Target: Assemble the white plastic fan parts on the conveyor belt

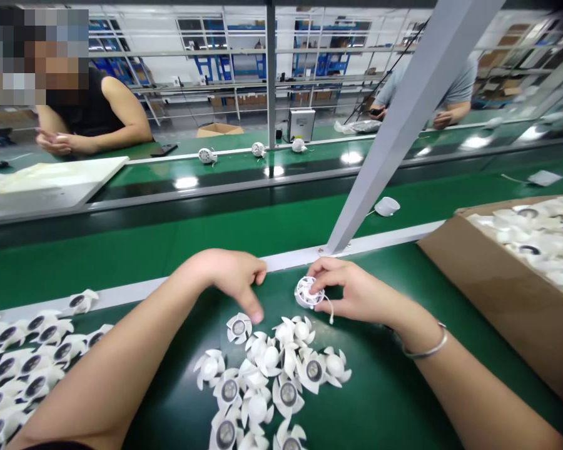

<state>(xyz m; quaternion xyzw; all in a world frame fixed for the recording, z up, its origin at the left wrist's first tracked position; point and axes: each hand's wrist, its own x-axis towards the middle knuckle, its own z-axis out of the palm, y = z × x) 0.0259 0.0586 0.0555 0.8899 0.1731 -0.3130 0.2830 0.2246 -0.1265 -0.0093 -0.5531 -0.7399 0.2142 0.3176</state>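
Between the fingers of my right hand (349, 289) is a round white fan housing (308, 292), from which a short white cable with a plug hangs. My left hand (237, 278) is empty, thumb apart from the bent fingers, just above a loose white fan blade wheel (239, 327). A pile of white fan blade wheels (257, 409) lies on the green work surface (370, 400) below both hands, some showing their dark-rimmed hubs, others their smooth domes.
Rows of blade wheels (32, 362) cover the left side. At right stands a cardboard box (507, 300) full of white parts. A slanted metal post (403, 137) rises behind my right hand. Beyond runs a green conveyor belt (206, 231); two people sit across.
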